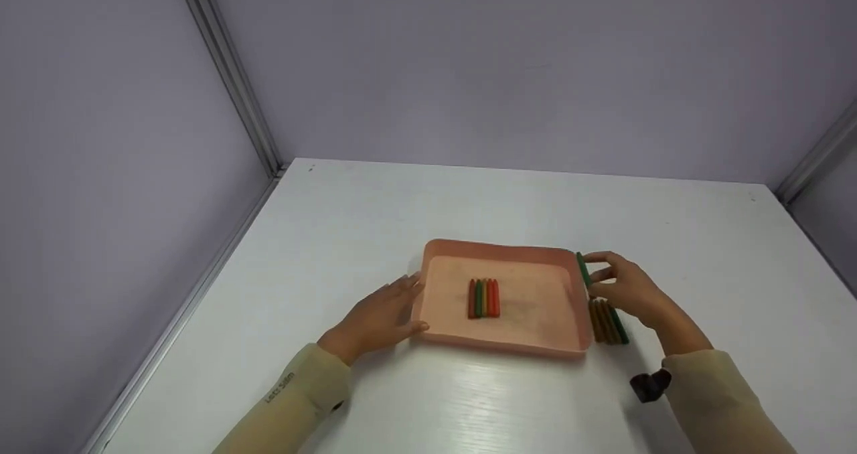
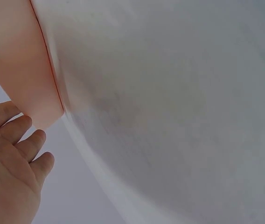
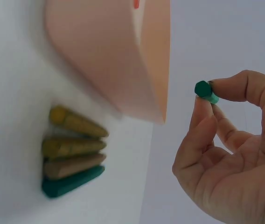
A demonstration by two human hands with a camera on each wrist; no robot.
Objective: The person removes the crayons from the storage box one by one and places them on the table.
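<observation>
Crayons are partway sorted into the pink tray [image 1: 438, 253], which sits near the middle of the white surface [image 1: 348, 199], closer to its near edge. A row of crayons in the tray [image 1: 483, 298], red, green and orange as far as the head view shows, already lies side by side on the tray floor. The right hand [image 1: 633, 290] hovers just outside the tray's right rim and pinches a green crayon [image 3: 205, 91] between thumb and fingertips, lifted clear of the surface. Just below that hand, a group of loose crayons [image 3: 72, 151] lies on the surface beside the tray's right wall: two yellowish, one brown and one dark green, all parallel and touching. The left hand [image 1: 381, 317] rests flat on the surface with straight, relaxed fingers against the tray's left rim, gripping nothing and seemingly steadying it. Judging from this layout, the work is around the halfway mark: several crayons are placed, one is in transit, and four remain outside the tray waiting to be moved.
</observation>
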